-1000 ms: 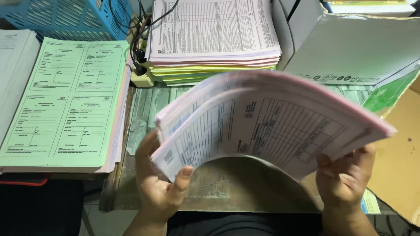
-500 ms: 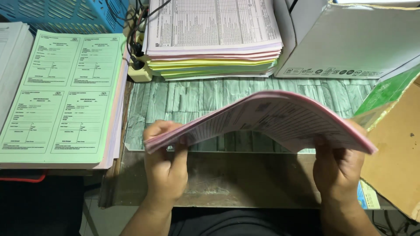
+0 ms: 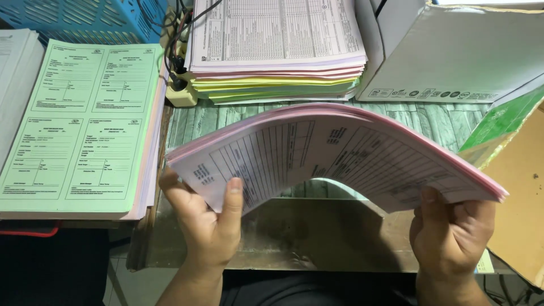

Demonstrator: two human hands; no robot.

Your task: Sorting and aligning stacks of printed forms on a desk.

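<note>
Both the left hand (image 3: 207, 226) and the right hand (image 3: 453, 235) grip a bowed stack of pink forms (image 3: 334, 153) above the tabletop (image 3: 272, 238); squaring looks unfinished, edges uneven, nothing set down yet

Bowed sheaf of printed forms (image 3: 334, 150) held above the near part of the desk (image 3: 294, 238): left hand (image 3: 207, 224) under its left end, right hand (image 3: 453, 235) under its right end. Behind the sheaf, a tall stack of forms (image 3: 277, 51) on the desk. Left of that stack, a power strip (image 3: 180, 93) with cables. Further left, a pad of forms (image 3: 85, 122) lying flat; a basket (image 3: 85, 20) behind it. Right of the tall stack, a carton (image 3: 453, 54). At the far right edge, a cardboard box (image 3: 518, 187).
</note>
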